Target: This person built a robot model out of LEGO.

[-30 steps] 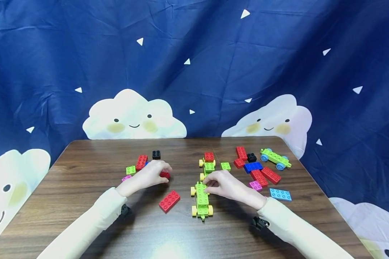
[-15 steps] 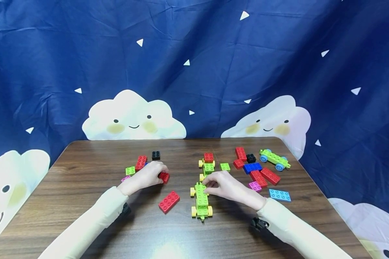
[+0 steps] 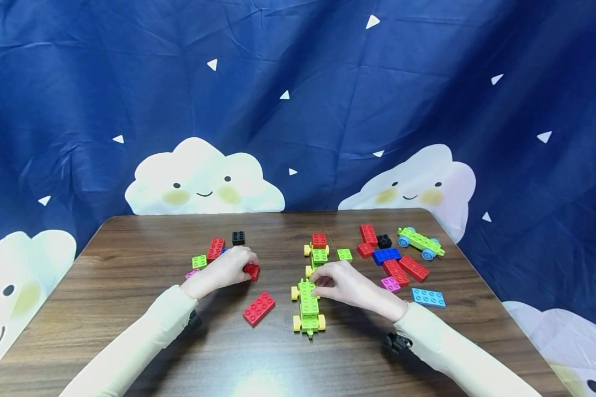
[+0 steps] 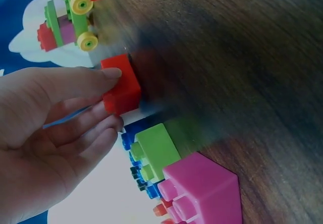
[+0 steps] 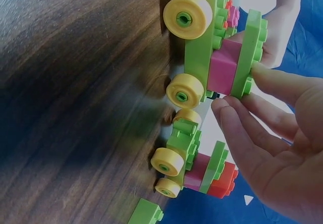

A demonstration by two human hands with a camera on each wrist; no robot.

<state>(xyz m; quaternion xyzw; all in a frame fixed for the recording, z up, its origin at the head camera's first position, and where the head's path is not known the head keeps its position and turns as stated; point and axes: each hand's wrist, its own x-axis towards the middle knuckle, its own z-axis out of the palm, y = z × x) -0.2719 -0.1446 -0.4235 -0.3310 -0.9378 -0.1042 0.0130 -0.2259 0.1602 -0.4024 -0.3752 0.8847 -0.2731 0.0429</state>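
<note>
My left hand (image 3: 224, 268) pinches a small red brick (image 4: 123, 85) low over the table, left of centre, with the thumb on one side. My right hand (image 3: 346, 285) rests at the near toy car (image 3: 308, 300), which has a green base and yellow wheels. In the right wrist view, a pink brick (image 5: 225, 66) sits on its base, topped by a long green brick (image 5: 248, 50). My right thumb and fingers pinch that green brick at its end. Behind stands a second green car (image 5: 182, 138), carrying pink, green and red bricks; the right hand partly hides it in the head view.
A long red brick (image 3: 259, 309) lies between the hands. Several loose bricks lie beyond the left hand, including a black one (image 3: 238, 238). At right lie red, blue and pink bricks, a light blue brick (image 3: 429, 297) and a green car with blue wheels (image 3: 420, 243).
My left hand has shifted slightly left with the red brick, and more of the brick shows past its fingers. The right hand and near car have stayed in place.
</note>
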